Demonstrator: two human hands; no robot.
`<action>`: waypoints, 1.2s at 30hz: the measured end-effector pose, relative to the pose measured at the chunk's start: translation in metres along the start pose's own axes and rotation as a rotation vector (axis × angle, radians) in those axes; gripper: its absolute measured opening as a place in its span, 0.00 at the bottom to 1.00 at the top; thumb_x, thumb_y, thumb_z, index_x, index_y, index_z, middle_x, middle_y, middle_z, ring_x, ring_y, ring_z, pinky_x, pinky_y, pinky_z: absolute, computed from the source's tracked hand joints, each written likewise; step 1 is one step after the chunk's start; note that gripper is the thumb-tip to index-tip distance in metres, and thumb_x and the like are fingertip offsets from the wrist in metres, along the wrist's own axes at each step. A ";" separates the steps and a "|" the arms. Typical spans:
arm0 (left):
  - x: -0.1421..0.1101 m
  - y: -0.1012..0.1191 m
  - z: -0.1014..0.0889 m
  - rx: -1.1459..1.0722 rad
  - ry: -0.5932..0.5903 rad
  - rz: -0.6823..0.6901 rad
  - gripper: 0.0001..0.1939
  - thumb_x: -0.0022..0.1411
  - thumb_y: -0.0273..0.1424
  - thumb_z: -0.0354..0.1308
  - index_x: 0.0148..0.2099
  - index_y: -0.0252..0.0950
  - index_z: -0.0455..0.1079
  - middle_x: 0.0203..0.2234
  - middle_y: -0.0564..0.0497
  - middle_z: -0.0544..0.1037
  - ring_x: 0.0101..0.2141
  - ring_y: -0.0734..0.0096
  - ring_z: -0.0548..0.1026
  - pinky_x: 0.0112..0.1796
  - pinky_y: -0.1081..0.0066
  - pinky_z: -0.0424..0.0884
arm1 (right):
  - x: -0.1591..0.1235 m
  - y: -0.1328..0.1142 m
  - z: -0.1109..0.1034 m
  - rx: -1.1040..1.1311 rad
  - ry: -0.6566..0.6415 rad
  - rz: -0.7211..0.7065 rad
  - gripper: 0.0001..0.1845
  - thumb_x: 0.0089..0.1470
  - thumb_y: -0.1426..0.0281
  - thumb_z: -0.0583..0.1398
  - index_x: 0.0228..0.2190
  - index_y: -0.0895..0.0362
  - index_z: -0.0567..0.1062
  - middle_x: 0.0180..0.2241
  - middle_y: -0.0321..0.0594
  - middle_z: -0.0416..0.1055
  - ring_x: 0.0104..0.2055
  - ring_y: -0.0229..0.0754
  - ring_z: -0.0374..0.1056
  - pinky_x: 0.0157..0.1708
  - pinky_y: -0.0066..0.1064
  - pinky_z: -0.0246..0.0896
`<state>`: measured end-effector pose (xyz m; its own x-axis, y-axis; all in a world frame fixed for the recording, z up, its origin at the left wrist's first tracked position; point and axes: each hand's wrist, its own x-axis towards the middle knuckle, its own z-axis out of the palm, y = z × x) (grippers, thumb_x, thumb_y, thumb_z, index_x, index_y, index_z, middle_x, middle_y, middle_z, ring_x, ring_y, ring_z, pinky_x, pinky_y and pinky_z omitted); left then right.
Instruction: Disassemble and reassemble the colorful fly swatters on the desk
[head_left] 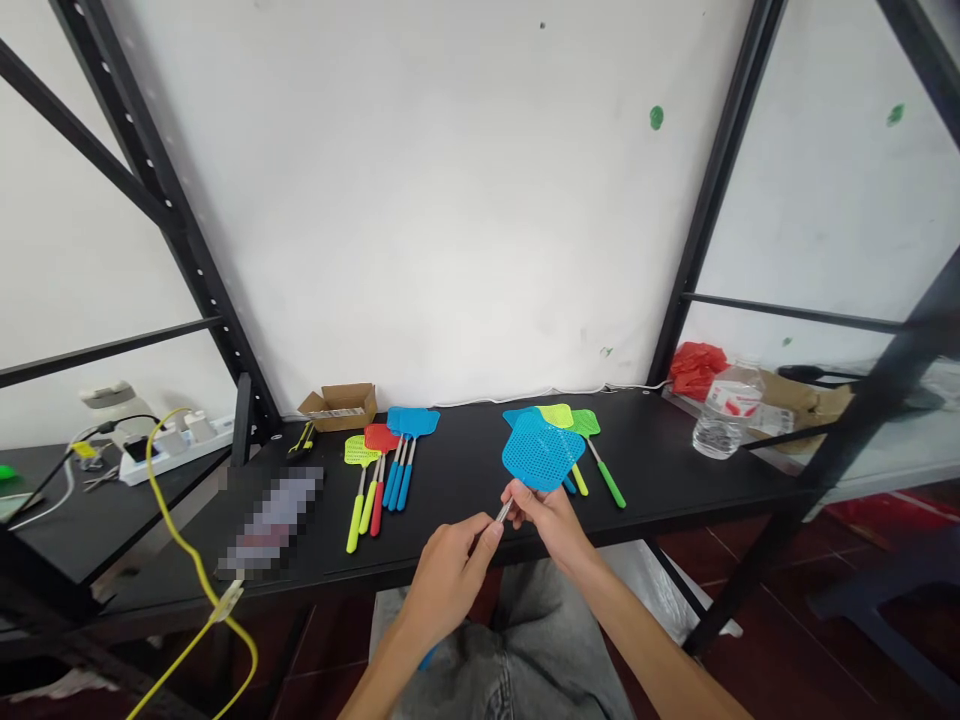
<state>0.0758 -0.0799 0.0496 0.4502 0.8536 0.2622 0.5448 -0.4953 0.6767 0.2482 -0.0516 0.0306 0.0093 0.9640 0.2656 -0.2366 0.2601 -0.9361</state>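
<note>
A fly swatter with a blue perforated head [541,452] is held up over the front edge of the black table. My left hand [459,565] is closed around its thin metal rod, and my right hand [541,508] pinches the rod just below the head. A bit of blue handle shows under my left wrist. Behind the held head lie a yellow-green swatter [556,415], a green swatter [613,484] and a partly hidden blue one. On the left side lie several more: yellow-green ones [355,522], a red one [377,508] and blue ones [414,423].
A small open cardboard box [346,405] stands at the wall. Left are a pixelated object [271,522], a yellow cable [191,550] and a white power strip [180,450]. Right, beyond the black rack post, are a plastic bottle [726,415] and a red bag [696,370].
</note>
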 end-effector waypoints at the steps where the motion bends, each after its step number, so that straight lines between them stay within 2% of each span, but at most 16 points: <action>1: 0.000 0.000 -0.002 0.049 0.006 0.006 0.22 0.72 0.45 0.41 0.29 0.38 0.59 0.16 0.58 0.60 0.20 0.74 0.58 0.25 0.72 0.48 | 0.000 0.000 0.000 -0.007 0.004 -0.001 0.23 0.49 0.50 0.66 0.26 0.58 0.78 0.21 0.38 0.70 0.24 0.37 0.65 0.24 0.28 0.61; 6: -0.001 0.003 -0.010 0.298 0.029 0.013 0.20 0.72 0.43 0.41 0.31 0.40 0.64 0.17 0.57 0.62 0.20 0.72 0.59 0.25 0.70 0.46 | 0.001 0.000 -0.001 -0.039 0.021 -0.004 0.23 0.48 0.49 0.66 0.25 0.58 0.78 0.21 0.38 0.69 0.23 0.36 0.64 0.24 0.28 0.60; 12: -0.003 0.002 -0.014 0.393 0.000 0.013 0.20 0.72 0.43 0.40 0.35 0.42 0.68 0.21 0.54 0.71 0.24 0.68 0.68 0.27 0.70 0.47 | 0.006 0.001 -0.006 -0.016 0.092 -0.014 0.24 0.47 0.48 0.66 0.25 0.59 0.78 0.21 0.39 0.70 0.23 0.37 0.65 0.23 0.28 0.60; 19: -0.010 -0.003 -0.031 0.393 -0.102 0.053 0.23 0.73 0.45 0.39 0.32 0.40 0.66 0.21 0.55 0.70 0.25 0.69 0.67 0.29 0.70 0.50 | 0.022 -0.009 -0.052 0.095 0.325 -0.048 0.23 0.41 0.50 0.70 0.23 0.59 0.77 0.23 0.40 0.70 0.23 0.36 0.64 0.20 0.27 0.57; 23: -0.009 -0.008 -0.037 0.348 -0.166 0.074 0.23 0.72 0.46 0.39 0.31 0.39 0.63 0.22 0.55 0.69 0.26 0.70 0.65 0.31 0.70 0.52 | 0.025 -0.015 -0.066 0.090 0.364 -0.041 0.23 0.41 0.51 0.71 0.23 0.60 0.78 0.21 0.39 0.68 0.23 0.36 0.62 0.20 0.27 0.55; 28: -0.007 -0.007 -0.037 0.309 -0.149 0.046 0.21 0.72 0.43 0.39 0.30 0.39 0.61 0.22 0.56 0.66 0.25 0.71 0.64 0.32 0.71 0.53 | 0.025 -0.014 -0.059 0.126 0.389 -0.039 0.22 0.44 0.51 0.70 0.25 0.59 0.77 0.22 0.38 0.68 0.23 0.35 0.62 0.21 0.26 0.55; 31: -0.008 -0.005 -0.036 0.280 -0.139 0.007 0.18 0.72 0.41 0.41 0.33 0.40 0.62 0.21 0.57 0.65 0.25 0.70 0.64 0.29 0.70 0.52 | 0.022 -0.012 -0.052 0.126 0.348 -0.025 0.22 0.47 0.50 0.67 0.27 0.58 0.77 0.22 0.37 0.68 0.23 0.35 0.63 0.21 0.26 0.55; 34: -0.008 -0.001 -0.034 0.255 -0.127 -0.018 0.15 0.71 0.41 0.42 0.38 0.42 0.65 0.19 0.58 0.63 0.24 0.70 0.63 0.28 0.70 0.51 | 0.014 -0.007 -0.035 0.058 0.239 0.002 0.24 0.51 0.48 0.64 0.28 0.59 0.77 0.20 0.36 0.67 0.22 0.35 0.63 0.20 0.25 0.55; 36: -0.007 0.001 -0.030 0.260 -0.112 -0.011 0.16 0.72 0.43 0.41 0.38 0.42 0.66 0.19 0.58 0.64 0.23 0.70 0.64 0.28 0.70 0.52 | 0.006 -0.002 -0.019 -0.007 0.111 0.030 0.25 0.53 0.48 0.62 0.28 0.59 0.77 0.20 0.36 0.67 0.22 0.35 0.63 0.21 0.25 0.55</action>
<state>0.0516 -0.0813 0.0690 0.5105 0.8432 0.1687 0.7066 -0.5231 0.4765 0.2671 -0.0456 0.0293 0.1099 0.9713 0.2108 -0.2316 0.2313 -0.9449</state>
